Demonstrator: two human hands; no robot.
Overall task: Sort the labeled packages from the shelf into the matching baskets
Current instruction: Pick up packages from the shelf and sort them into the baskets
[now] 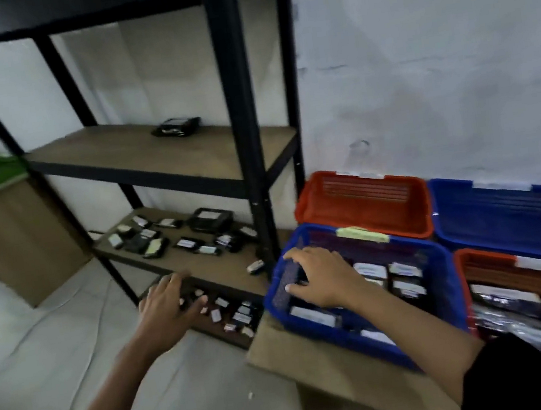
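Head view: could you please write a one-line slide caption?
Right hand lowers a dark package into the near blue plastic basket; left hand reaches toward the black metal shelf.

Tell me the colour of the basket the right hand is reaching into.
Blue basket, with the right hand over it; seen in the head view.

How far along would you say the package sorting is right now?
Partly done: the near blue basket already holds labeled packages. The right hand grips a dark package over it; the left hand reaches toward the shelf, where many packages remain.
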